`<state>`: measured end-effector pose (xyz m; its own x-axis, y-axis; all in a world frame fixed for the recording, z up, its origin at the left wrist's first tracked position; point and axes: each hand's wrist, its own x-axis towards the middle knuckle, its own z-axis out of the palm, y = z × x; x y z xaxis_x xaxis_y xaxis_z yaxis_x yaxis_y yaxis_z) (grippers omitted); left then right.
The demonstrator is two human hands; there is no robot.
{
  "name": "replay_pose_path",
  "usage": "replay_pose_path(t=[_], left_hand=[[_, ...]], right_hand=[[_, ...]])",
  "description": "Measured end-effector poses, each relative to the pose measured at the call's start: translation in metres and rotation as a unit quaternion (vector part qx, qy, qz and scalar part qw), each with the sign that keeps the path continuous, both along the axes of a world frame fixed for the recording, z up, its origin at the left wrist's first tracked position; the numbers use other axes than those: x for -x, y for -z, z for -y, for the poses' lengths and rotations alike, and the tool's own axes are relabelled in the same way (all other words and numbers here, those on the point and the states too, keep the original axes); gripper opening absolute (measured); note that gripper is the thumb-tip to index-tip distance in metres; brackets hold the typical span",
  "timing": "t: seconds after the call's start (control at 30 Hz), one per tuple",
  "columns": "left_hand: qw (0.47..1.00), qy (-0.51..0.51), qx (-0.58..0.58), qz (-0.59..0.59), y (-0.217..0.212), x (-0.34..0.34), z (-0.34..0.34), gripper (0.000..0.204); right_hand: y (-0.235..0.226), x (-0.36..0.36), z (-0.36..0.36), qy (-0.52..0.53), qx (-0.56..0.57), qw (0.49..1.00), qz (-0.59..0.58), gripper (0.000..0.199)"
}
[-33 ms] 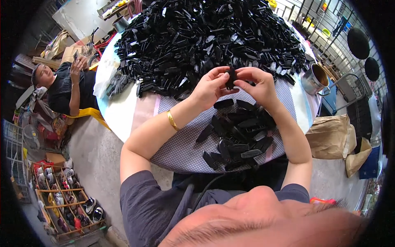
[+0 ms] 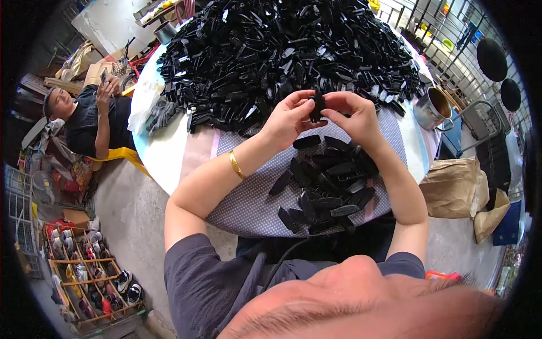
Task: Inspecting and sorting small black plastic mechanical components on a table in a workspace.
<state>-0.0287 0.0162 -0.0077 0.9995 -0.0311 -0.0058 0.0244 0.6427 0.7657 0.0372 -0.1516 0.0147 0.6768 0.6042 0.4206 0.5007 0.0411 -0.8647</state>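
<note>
Between my two hands, over the near edge of a big heap of black plastic parts [image 2: 265, 51], is one small dark elongated plastic part [image 2: 317, 107]. My left hand [image 2: 291, 116] pinches it from the left with thumb and fingers. From the right, the thumb and fingertips of my right hand [image 2: 355, 116] close on the same part. Just below my hands, a smaller loose pile of oblong black plastic pieces [image 2: 327, 183] lies on the patterned tablecloth [image 2: 243, 209]. What exactly the held part is, I cannot make out.
A metal mug [image 2: 433, 110] stands at the table's right edge, grey gloves [image 2: 162, 116] at its left. Beyond the left side a person [image 2: 96, 116] sits holding a phone. A shoe rack [image 2: 93, 271] is lower left; brown paper bags [image 2: 454, 189] stand at right.
</note>
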Motion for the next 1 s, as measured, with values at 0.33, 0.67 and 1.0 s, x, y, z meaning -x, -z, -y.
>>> replay_pose_path(t=[0.33, 0.67, 1.0], left_hand=[[0.996, -0.044, -0.061, 0.046, -0.005, 0.003, 0.004, 0.027], [0.987, -0.087, -0.111, 0.077, -0.004, 0.002, -0.002, 0.029], [0.991, -0.087, -0.076, 0.070, -0.017, 0.008, 0.005, 0.025]], right_hand=[[0.000, 0.005, 0.000, 0.033, -0.054, 0.997, -0.040, 0.029], [-0.005, 0.016, 0.001, 0.062, 0.031, 0.992, 0.104, 0.031], [-0.004, 0.017, -0.003, 0.100, 0.040, 0.972, 0.206, 0.031]])
